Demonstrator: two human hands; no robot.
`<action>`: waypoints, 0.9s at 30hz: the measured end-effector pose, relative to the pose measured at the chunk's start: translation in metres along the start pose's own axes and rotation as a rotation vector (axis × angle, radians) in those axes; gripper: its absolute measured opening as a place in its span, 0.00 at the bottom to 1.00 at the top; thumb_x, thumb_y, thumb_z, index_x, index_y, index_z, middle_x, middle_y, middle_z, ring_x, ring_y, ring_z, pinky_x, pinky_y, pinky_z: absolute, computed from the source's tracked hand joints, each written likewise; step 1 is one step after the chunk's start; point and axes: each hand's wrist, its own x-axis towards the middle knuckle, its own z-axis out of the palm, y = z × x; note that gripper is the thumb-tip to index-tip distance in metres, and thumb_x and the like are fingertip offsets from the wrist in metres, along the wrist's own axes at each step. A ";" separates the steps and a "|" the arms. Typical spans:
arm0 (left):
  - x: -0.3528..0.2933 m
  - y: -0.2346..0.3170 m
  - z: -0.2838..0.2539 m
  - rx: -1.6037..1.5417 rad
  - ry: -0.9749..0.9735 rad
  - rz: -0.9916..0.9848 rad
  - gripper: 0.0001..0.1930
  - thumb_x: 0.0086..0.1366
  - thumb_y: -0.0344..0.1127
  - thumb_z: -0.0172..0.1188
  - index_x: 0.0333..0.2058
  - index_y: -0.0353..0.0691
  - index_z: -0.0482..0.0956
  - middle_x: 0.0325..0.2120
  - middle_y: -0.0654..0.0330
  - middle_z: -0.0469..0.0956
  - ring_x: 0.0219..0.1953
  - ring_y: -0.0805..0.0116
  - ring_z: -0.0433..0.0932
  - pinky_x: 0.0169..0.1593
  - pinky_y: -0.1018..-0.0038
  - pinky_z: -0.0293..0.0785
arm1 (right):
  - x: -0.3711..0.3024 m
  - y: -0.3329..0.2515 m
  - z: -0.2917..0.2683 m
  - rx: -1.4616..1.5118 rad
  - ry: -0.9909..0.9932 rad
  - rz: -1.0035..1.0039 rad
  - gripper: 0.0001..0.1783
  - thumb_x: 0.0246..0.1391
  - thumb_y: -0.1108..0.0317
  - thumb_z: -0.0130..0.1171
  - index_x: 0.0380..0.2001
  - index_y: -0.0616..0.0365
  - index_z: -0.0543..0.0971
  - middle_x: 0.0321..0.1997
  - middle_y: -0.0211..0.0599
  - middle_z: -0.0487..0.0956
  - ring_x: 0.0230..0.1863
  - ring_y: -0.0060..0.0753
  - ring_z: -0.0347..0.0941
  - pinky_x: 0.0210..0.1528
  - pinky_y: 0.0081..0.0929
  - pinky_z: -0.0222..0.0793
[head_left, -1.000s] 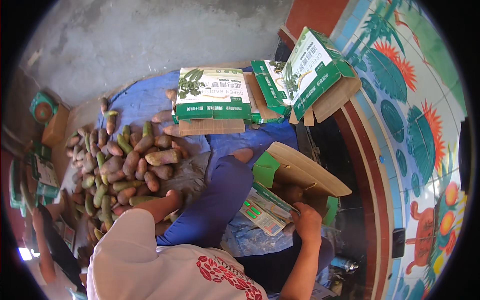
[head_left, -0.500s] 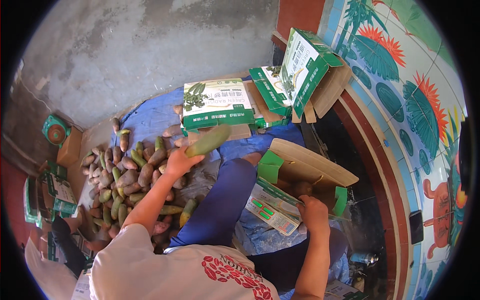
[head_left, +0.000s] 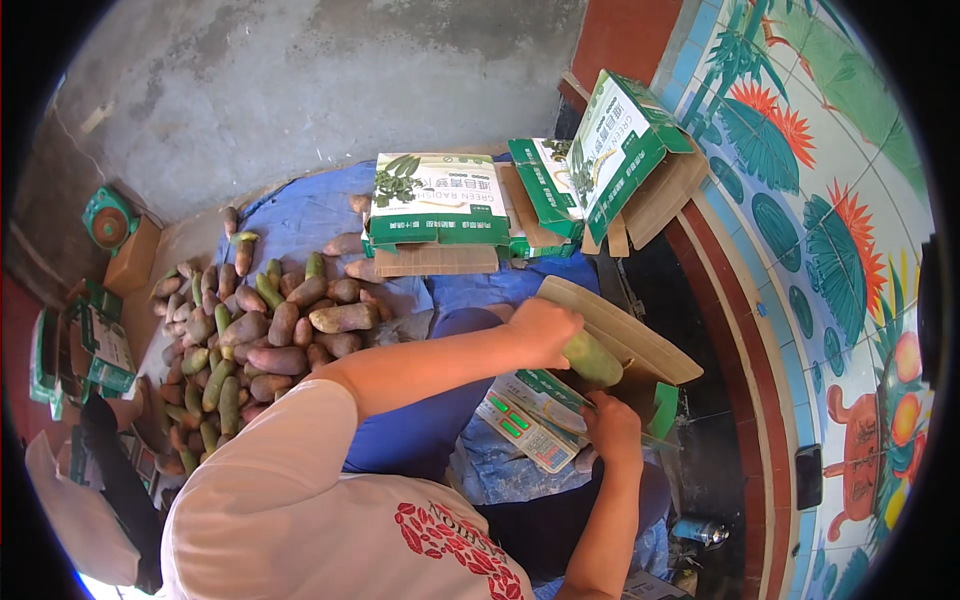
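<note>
left hand [head_left: 545, 332] gripping a chunky radish [head_left: 593, 362] at open carton [head_left: 630, 328], right hand [head_left: 613, 428] pinching its rim, bilingual-labelled boxes [head_left: 440, 190] behind

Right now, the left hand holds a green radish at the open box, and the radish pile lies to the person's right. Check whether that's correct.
Wrong side: the head view shows the radish pile on the person's left. The left hand does hold a green radish at the open box.

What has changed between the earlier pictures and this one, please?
The left hand took a green vegetable from the pile and carried it, still held, rightward to the open box. The right hand stayed on the box's near edge; the scale stayed put.
</note>
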 end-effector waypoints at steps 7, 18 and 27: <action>0.025 0.017 0.038 -0.253 -0.045 -0.024 0.26 0.43 0.48 0.66 0.39 0.39 0.74 0.31 0.54 0.77 0.34 0.52 0.77 0.37 0.61 0.73 | 0.002 -0.006 -0.005 0.003 -0.029 0.019 0.12 0.45 0.64 0.59 0.34 0.55 0.78 0.33 0.46 0.78 0.37 0.48 0.74 0.39 0.40 0.68; -0.038 -0.043 -0.013 -0.198 0.600 -0.104 0.16 0.51 0.36 0.60 0.40 0.39 0.75 0.40 0.52 0.74 0.44 0.52 0.72 0.47 0.63 0.70 | 0.001 -0.006 -0.003 0.019 -0.022 -0.023 0.13 0.45 0.65 0.59 0.35 0.55 0.77 0.32 0.43 0.78 0.38 0.45 0.74 0.39 0.38 0.68; -0.215 -0.201 0.061 -0.083 0.385 -0.780 0.14 0.52 0.39 0.58 0.36 0.40 0.76 0.32 0.48 0.76 0.39 0.50 0.74 0.42 0.60 0.70 | 0.007 -0.017 -0.010 0.003 -0.051 0.032 0.13 0.43 0.67 0.60 0.36 0.55 0.77 0.34 0.44 0.78 0.37 0.47 0.74 0.39 0.37 0.68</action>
